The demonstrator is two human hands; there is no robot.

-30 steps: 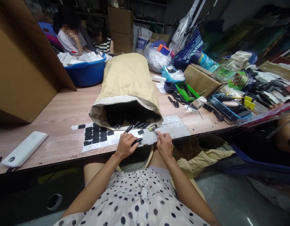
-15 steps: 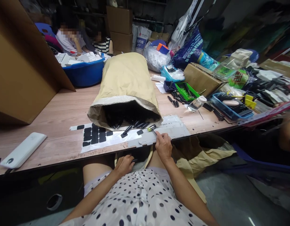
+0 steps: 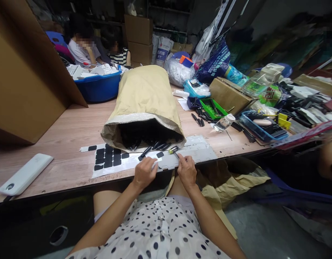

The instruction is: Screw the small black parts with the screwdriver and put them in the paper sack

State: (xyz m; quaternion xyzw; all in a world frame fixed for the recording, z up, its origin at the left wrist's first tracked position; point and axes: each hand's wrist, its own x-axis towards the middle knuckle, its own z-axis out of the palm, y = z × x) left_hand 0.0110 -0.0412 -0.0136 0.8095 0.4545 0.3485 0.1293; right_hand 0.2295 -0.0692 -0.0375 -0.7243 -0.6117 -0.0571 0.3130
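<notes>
My right hand (image 3: pixel 187 169) grips the thin metal handle of a small hammer (image 3: pixel 173 149) with a clear yellow-green and dark head, held over the table's front edge. My left hand (image 3: pixel 144 173) is at the table edge, fingers curled; what they hold, if anything, is hidden. Just beyond it lies a black pen-like piece (image 3: pixel 145 151). A tan sack (image 3: pixel 147 91) lies with its mouth towards me, more black pen-like pieces (image 3: pixel 159 145) inside its opening. Under the mouth is a white sheet (image 3: pixel 124 167) bearing black rounded-square stickers (image 3: pixel 109 157). A grey flat board (image 3: pixel 201 149) adjoins it.
A white power bank (image 3: pixel 27 172) lies at left, near a large cardboard box (image 3: pixel 28 82). Behind stands a blue basin (image 3: pixel 100 86) of white pieces. At right are a green tray (image 3: pixel 213 109), a clear bottle (image 3: pixel 224 123) and a blue tray (image 3: pixel 263 126). Two people sit behind.
My left hand has risen from my lap, where it held a small black piece, to the table edge before the sack. My right hand keeps the hammer in nearly the same place.
</notes>
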